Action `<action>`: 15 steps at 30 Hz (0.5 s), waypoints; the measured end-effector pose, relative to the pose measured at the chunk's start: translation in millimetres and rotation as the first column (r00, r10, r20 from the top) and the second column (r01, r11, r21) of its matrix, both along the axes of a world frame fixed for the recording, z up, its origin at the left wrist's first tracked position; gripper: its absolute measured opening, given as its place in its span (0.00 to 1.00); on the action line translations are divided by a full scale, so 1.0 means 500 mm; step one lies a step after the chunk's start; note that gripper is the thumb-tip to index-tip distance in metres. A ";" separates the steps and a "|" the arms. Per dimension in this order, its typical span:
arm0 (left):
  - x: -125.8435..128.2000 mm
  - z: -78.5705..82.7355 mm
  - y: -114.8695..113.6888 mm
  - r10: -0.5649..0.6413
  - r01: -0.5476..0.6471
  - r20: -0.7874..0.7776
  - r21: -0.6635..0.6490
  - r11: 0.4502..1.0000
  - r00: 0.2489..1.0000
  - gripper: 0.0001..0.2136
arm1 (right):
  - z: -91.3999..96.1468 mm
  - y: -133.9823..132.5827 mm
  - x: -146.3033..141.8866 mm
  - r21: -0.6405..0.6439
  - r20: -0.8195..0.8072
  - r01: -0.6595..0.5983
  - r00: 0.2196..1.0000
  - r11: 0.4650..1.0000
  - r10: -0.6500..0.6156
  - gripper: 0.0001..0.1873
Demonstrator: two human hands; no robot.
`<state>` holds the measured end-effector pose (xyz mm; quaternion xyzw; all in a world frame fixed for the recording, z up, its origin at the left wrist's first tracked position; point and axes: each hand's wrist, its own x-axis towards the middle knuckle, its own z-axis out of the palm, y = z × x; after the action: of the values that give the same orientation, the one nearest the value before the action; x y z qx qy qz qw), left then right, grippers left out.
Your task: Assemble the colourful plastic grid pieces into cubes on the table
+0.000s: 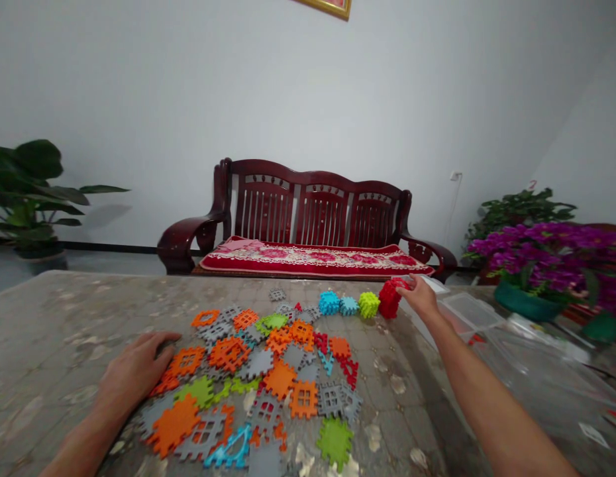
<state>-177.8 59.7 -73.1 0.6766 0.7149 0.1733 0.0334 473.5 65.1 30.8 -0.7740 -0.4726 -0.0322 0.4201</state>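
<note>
My right hand (418, 294) reaches to the far right of the table and grips the top of a stack of red interlocking toy tiles (389, 299). Left of it stand a yellow-green stack (368, 305), a light blue stack (348, 306) and a taller blue stack (329, 303). Flat on the table beside the loose tiles lies my left hand (139, 364), fingers stretched out and holding nothing. Its fingertips are close to an orange window tile (187, 361). The loose pile mixes orange, grey, green, blue and red tiles, among them a green square tile (334, 442) at the near side.
The table (387, 397) has a patterned, glossy cover. Clear plastic boxes (546, 371) lie at the right, near purple flowers in a green pot (526, 301). A dark red wooden bench (308, 205) stands behind the table, with a leafy plant (34, 192) at the left.
</note>
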 end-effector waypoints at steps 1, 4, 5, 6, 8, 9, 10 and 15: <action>-0.001 -0.002 0.001 0.004 -0.004 -0.001 0.002 1.000 1.000 0.23 | 0.001 0.004 -0.001 -0.009 0.013 0.000 1.000 1.000 0.000 0.36; -0.002 -0.007 0.004 0.010 -0.010 -0.009 0.024 1.000 1.000 0.22 | 0.005 0.014 -0.004 -0.019 0.053 0.003 0.999 1.000 -0.002 0.35; -0.002 -0.008 0.004 0.013 -0.012 -0.012 0.032 0.999 1.000 0.22 | 0.007 0.017 -0.005 -0.025 0.068 0.007 0.998 1.000 -0.005 0.35; -0.002 -0.009 0.004 0.016 -0.015 -0.014 0.036 0.999 1.000 0.22 | 0.009 0.019 -0.006 -0.034 0.082 0.012 0.997 0.999 -0.010 0.35; -0.003 -0.011 0.004 0.021 -0.020 -0.018 0.037 0.999 1.000 0.21 | 0.014 0.022 -0.008 -0.060 0.102 0.019 0.995 0.998 -0.013 0.34; -0.004 -0.012 0.004 0.024 -0.023 -0.018 0.039 0.999 1.000 0.21 | 0.016 0.022 -0.009 -0.076 0.106 0.020 0.994 0.997 -0.011 0.34; -0.005 -0.013 0.004 0.024 -0.023 -0.017 0.045 0.999 1.000 0.21 | 0.018 0.023 -0.010 -0.092 0.106 0.020 0.994 0.996 -0.010 0.34; -0.002 -0.012 0.003 0.016 -0.016 0.001 0.079 0.997 1.000 0.19 | 0.023 0.016 -0.016 -0.088 0.129 0.011 0.992 0.996 0.000 0.34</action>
<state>-178.8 61.2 -79.1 0.6715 0.7130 0.2017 0.0053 465.7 73.1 42.2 -0.7895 -0.4974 -0.0622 0.3540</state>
